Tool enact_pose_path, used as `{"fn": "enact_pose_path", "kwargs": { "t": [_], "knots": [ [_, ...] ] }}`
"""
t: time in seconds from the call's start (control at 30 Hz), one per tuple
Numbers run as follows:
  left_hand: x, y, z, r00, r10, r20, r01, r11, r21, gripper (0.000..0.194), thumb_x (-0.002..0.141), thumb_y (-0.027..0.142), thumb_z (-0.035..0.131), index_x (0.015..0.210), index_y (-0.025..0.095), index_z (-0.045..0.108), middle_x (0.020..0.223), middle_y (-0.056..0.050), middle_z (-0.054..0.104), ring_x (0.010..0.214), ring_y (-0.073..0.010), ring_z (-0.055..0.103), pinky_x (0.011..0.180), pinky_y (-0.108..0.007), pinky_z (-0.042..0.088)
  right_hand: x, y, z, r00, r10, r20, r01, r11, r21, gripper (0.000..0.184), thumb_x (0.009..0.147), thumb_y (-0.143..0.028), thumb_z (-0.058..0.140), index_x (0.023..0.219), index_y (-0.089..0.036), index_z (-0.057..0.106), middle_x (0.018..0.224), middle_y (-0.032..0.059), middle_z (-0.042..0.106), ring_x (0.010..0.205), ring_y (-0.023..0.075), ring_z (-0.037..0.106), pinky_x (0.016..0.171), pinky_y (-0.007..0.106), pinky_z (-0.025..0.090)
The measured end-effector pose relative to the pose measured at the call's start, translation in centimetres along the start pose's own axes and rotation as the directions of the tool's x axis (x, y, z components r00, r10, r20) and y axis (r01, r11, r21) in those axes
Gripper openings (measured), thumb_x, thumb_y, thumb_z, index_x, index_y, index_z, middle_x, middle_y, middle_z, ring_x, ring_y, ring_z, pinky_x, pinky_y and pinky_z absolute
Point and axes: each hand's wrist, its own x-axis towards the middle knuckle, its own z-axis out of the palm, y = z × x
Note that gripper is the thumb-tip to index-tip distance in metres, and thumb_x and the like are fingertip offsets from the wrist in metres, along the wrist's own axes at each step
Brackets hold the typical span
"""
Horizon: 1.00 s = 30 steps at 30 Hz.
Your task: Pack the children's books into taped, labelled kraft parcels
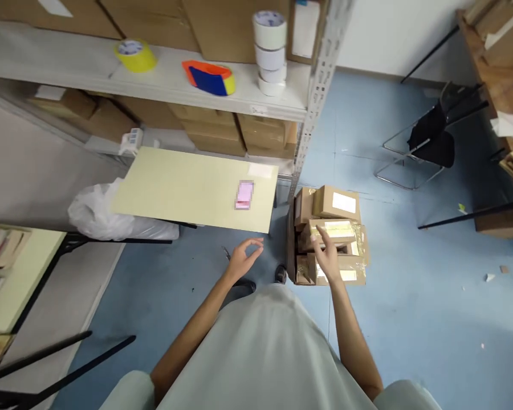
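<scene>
My left hand (241,259) hovers just off the front edge of a pale yellow tabletop (183,188), its fingers curved and a gap between thumb and fingertips. Nothing is in it. A small pink rectangular item (244,195), pixelated, lies on that tabletop near its right end. My right hand (327,261) appears over the stacked cardboard boxes (337,200), thumb and index finger apart and holding nothing. Whether it touches a box I cannot tell. Clear tape and white labels cover several of those boxes.
A metal shelf (166,73) ahead carries yellow tape (135,55), an orange-and-blue tape dispenser (210,78) and stacked white tape rolls (270,54). White plastic bags (98,210) bulge beside the tabletop. A black chair (431,139) and wooden desk (481,62) stand right.
</scene>
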Motion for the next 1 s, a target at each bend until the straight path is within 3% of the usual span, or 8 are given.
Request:
{"fn": "enact_pose_path", "kwargs": {
  "t": [0.2,0.47,0.57,0.67,0.83,1.0],
  "knots": [
    [-6.7,-1.8,-10.0,0.968,-0.109,-0.224,0.069,0.981,-0.179,0.028,0.091,0.054,0.071,0.092,0.026,0.069,0.134,-0.011,0.078,0.132,-0.0309,0.069,0.121,-0.05,0.047,-2.7,-7.1,12.6,0.951,-0.123,0.282,0.1,0.99,0.095,0.066,0.101,-0.068,0.063,0.148,-0.023,0.067,0.15,0.0124,0.07,0.143,0.0332,0.063,0.126,0.054,0.045],
    [-15.9,-6.3,-23.0,0.855,-0.119,-0.504,-0.044,0.953,-0.299,0.021,0.09,0.046,0.068,0.082,0.027,0.067,0.126,-0.009,0.08,0.125,-0.0295,0.072,0.115,-0.051,0.051,-6.9,-17.9,28.0,0.787,-0.315,0.531,0.309,0.946,0.103,0.053,0.1,-0.067,0.064,0.131,-0.026,0.076,0.137,0.0116,0.078,0.132,0.0348,0.071,0.123,0.057,0.049],
    [-20.1,-8.1,-27.6,0.766,-0.172,-0.619,-0.057,0.941,-0.332,0.019,0.091,0.046,0.07,0.088,0.028,0.068,0.126,-0.009,0.08,0.126,-0.0289,0.072,0.116,-0.05,0.051,-9.3,-20.4,34.1,0.701,-0.316,0.639,0.329,0.939,0.103,0.053,0.098,-0.069,0.064,0.126,-0.026,0.079,0.133,0.0122,0.079,0.131,0.0373,0.072,0.121,0.059,0.051],
    [-24.3,-10.2,-31.1,0.648,-0.246,-0.721,-0.066,0.925,-0.375,0.019,0.091,0.046,0.072,0.091,0.027,0.069,0.127,-0.009,0.08,0.128,-0.0288,0.072,0.118,-0.05,0.049,-12.3,-22.4,40.0,0.592,-0.313,0.742,0.347,0.931,0.116,0.051,0.097,-0.069,0.065,0.123,-0.027,0.08,0.132,0.0118,0.08,0.131,0.0378,0.072,0.119,0.059,0.053],
    [-29.7,-13.6,-34.8,0.469,-0.33,-0.819,-0.105,0.9,-0.423,0.024,0.093,0.05,0.07,0.09,0.026,0.068,0.127,-0.011,0.079,0.129,-0.0291,0.071,0.119,-0.051,0.05,-16.7,-25.5,48.3,0.386,-0.317,0.866,0.411,0.9,0.147,0.046,0.098,-0.067,0.065,0.119,-0.029,0.081,0.129,0.0107,0.081,0.125,0.0365,0.075,0.116,0.058,0.055],
    [-32.9,-16.5,-39.2,0.343,-0.377,-0.86,-0.14,0.885,-0.443,0.024,0.093,0.049,0.071,0.091,0.026,0.067,0.129,-0.012,0.078,0.127,-0.0292,0.072,0.113,-0.051,0.054,-19.1,-28.5,56.4,0.261,-0.339,0.904,0.447,0.872,0.198,0.047,0.097,-0.067,0.066,0.118,-0.028,0.082,0.126,0.0115,0.082,0.122,0.0364,0.076,0.114,0.059,0.056]
  ]
}}
